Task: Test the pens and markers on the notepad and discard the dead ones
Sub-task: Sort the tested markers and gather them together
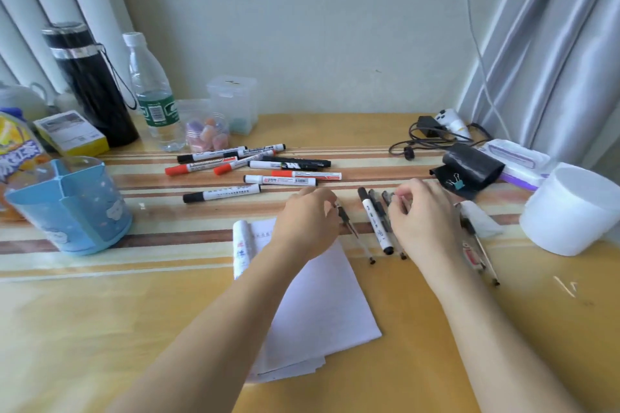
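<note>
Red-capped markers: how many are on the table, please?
3: the left red marker and second red marker side by side, the third red marker right of them. Hands may hide others.

Markers (255,166) behind notepad (315,305); pens (379,225) right of notepad; holder (70,208) far left

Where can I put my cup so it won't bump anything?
Bare table lies near you, left of the notepad, below the blue pen holder. Behind the hands, the markers crowd it.
</note>
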